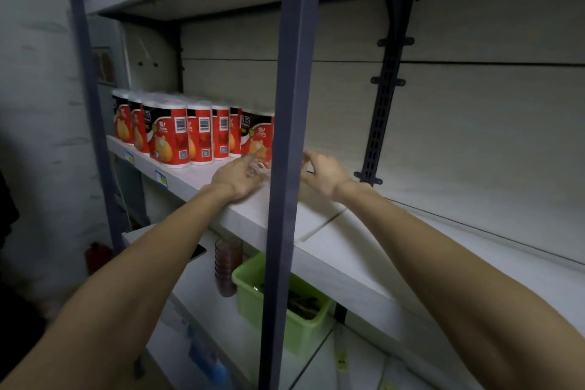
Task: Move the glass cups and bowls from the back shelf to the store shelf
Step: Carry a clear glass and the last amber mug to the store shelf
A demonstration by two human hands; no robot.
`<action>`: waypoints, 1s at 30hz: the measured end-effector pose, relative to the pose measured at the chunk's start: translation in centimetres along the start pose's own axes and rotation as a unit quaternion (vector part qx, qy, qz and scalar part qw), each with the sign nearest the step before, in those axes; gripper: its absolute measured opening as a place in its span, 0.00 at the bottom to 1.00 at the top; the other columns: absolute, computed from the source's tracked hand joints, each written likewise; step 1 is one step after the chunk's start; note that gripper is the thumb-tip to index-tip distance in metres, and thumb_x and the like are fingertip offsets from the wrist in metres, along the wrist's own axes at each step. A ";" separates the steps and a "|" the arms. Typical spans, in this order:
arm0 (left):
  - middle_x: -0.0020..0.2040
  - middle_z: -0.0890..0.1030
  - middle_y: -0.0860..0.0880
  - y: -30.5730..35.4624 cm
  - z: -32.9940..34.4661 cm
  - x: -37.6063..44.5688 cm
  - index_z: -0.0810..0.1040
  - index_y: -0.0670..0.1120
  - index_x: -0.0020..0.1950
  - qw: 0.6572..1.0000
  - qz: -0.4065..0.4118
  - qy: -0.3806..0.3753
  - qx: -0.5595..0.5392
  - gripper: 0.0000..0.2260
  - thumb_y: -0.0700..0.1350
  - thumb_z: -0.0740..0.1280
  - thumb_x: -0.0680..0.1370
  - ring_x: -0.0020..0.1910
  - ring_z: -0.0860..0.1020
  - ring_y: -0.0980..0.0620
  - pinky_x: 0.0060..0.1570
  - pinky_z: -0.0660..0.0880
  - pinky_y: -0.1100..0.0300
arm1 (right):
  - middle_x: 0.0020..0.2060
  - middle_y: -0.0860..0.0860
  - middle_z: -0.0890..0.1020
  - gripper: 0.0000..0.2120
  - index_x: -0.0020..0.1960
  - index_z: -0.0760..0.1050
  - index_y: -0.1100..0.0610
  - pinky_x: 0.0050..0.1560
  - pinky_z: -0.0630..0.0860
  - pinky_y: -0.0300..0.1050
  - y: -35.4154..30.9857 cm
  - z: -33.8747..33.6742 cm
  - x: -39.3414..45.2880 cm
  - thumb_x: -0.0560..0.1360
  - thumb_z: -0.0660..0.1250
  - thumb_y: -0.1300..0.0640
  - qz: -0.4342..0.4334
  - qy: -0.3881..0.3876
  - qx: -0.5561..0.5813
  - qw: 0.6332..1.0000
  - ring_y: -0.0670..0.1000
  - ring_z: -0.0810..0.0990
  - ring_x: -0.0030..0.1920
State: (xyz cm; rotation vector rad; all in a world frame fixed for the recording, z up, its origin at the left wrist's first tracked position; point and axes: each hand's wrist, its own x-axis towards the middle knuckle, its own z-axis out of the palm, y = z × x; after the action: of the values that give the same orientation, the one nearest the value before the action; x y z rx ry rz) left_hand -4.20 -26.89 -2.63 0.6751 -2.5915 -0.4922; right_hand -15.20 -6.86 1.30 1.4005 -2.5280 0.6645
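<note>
Both hands reach onto the white shelf (348,250). Left hand (235,179) has its fingers wrapped around a clear glass cup (258,165), probably setting it beside the red paper-towel packs (177,133). Right hand (321,172), fingers loosely curled and empty, hovers beyond the grey upright post (286,168).

A blue-grey metal upright (289,136) is standing in the foreground, crossing the white shelf boards (364,241) of the racking. Pale wood-grain back panels (474,123) are closing off the rear, with a dark slotted bracket (384,98) running down them. A pale wall (34,79) is showing at the left, with a red object (98,256), too dim to identify, sitting low beside it. Lighting is running dim and uneven, the corners falling dark.
</note>
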 end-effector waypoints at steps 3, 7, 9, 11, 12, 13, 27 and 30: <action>0.65 0.81 0.44 0.5 1.0 0.3 0.65 0.53 0.76 0.998 -0.015 0.061 -0.023 0.25 0.58 0.65 0.81 0.60 0.80 0.39 0.60 0.78 0.45 | 0.48 0.53 0.82 0.12 0.52 0.74 0.56 0.43 0.68 0.46 -0.3 -0.3 -0.4 0.78 0.68 0.47 0.016 0.025 0.022 0.999 0.56 0.79 0.47; 0.61 0.81 0.44 0.8 1.5 1.2 0.67 0.51 0.71 0.996 -0.028 0.081 -0.032 0.23 0.55 0.68 0.80 0.56 0.81 0.40 0.55 0.79 0.47 | 0.44 0.51 0.83 0.13 0.46 0.76 0.55 0.43 0.74 0.48 -0.5 -1.2 -1.3 0.73 0.73 0.46 0.059 0.039 0.061 0.996 0.55 0.81 0.48; 0.63 0.79 0.45 0.9 1.4 1.5 0.65 0.50 0.71 0.996 -0.047 0.065 -0.040 0.28 0.60 0.69 0.76 0.57 0.80 0.40 0.57 0.79 0.45 | 0.42 0.51 0.84 0.18 0.45 0.78 0.56 0.44 0.78 0.50 -0.7 -1.8 -2.2 0.71 0.73 0.41 0.086 0.049 0.050 0.994 0.54 0.81 0.45; 0.66 0.76 0.44 1.3 1.0 1.6 0.62 0.51 0.75 0.996 -0.061 0.042 -0.051 0.42 0.70 0.67 0.66 0.62 0.78 0.38 0.61 0.77 0.42 | 0.40 0.50 0.84 0.22 0.46 0.78 0.57 0.44 0.78 0.49 -0.7 -2.0 -2.8 0.70 0.72 0.38 0.108 0.060 0.030 0.992 0.53 0.81 0.43; 0.70 0.73 0.44 1.4 0.9 1.8 0.58 0.53 0.78 0.997 -0.061 0.032 -0.043 0.49 0.74 0.64 0.62 0.66 0.76 0.37 0.64 0.75 0.41 | 0.40 0.50 0.84 0.22 0.46 0.77 0.56 0.42 0.77 0.48 -0.6 -2.1 -3.0 0.69 0.71 0.36 0.116 0.061 0.026 0.991 0.53 0.80 0.42; 0.73 0.71 0.44 1.3 1.0 2.1 0.55 0.55 0.79 0.998 -0.058 0.020 -0.026 0.52 0.77 0.63 0.60 0.69 0.74 0.37 0.65 0.74 0.40 | 0.39 0.49 0.83 0.23 0.45 0.77 0.55 0.41 0.76 0.48 -0.6 -2.0 -3.1 0.68 0.72 0.35 0.120 0.061 0.027 0.991 0.52 0.80 0.41; 0.66 0.80 0.50 -1.3 0.2 -1.4 0.64 0.57 0.78 0.987 -0.054 0.044 -0.142 0.39 0.64 0.75 0.71 0.63 0.79 0.42 0.62 0.77 0.47 | 0.37 0.47 0.77 0.21 0.43 0.70 0.51 0.38 0.72 0.47 -1.1 -1.2 -5.1 0.68 0.79 0.42 0.166 0.092 0.135 0.972 0.50 0.75 0.38; 0.62 0.81 0.51 -1.4 -1.5 -3.7 0.68 0.53 0.75 0.974 -0.063 0.092 -0.196 0.37 0.57 0.78 0.70 0.61 0.80 0.46 0.63 0.77 0.49 | 0.37 0.47 0.76 0.22 0.44 0.68 0.51 0.39 0.72 0.49 -1.6 -1.4 -7.2 0.67 0.80 0.43 0.178 0.128 0.165 0.962 0.50 0.74 0.38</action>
State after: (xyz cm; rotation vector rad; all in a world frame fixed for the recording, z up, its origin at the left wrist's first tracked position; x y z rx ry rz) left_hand 0.00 -26.46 -3.09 0.7100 -2.1977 -0.9060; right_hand -10.08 -1.49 0.45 0.8608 -2.5556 1.2918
